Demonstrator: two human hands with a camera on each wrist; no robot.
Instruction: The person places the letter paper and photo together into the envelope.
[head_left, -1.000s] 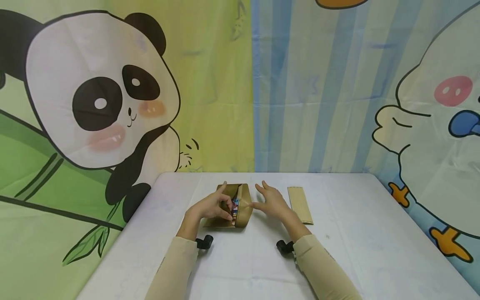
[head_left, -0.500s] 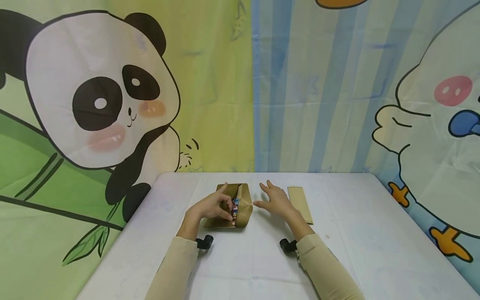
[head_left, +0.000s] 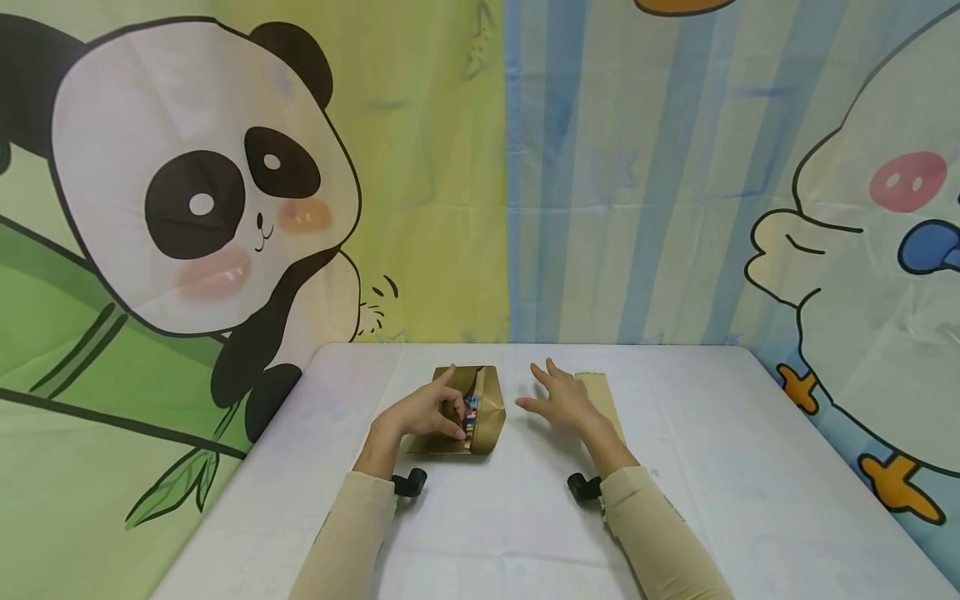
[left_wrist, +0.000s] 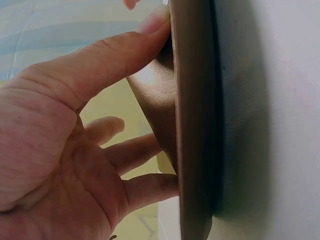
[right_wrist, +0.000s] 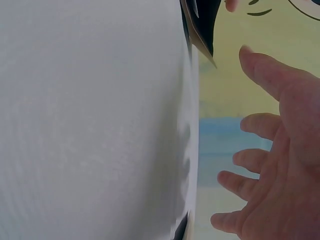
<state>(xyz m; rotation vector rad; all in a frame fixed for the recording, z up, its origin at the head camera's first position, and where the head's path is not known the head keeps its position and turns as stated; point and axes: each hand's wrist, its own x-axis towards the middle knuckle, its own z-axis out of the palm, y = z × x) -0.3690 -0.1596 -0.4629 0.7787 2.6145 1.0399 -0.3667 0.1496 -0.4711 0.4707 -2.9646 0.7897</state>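
Observation:
A gold-brown folded case [head_left: 491, 415] stands opened on the white table, with a small colourful item [head_left: 470, 414] inside it, partly covered by my fingers. My left hand [head_left: 422, 414] reaches into the case from the left. In the left wrist view its straight thumb [left_wrist: 105, 57] touches the case's brown edge [left_wrist: 192, 130], while two fingers reach to the case lower down; their tips are hidden. Apart from the case, to its right, my right hand [head_left: 562, 402] hovers with fingers spread. The right wrist view shows nothing in that hand [right_wrist: 295, 145].
A flat tan strip [head_left: 602, 396], like folded cardboard, lies right of the case, partly behind my right hand. Each wrist wears a small black camera mount [head_left: 409, 483]. Behind the white table [head_left: 495, 533] hangs a cartoon curtain [head_left: 431, 167].
My right hand has drawn back rightwards from the case's right edge, coming in front of the tan strip. The left hand and the case have stayed put.

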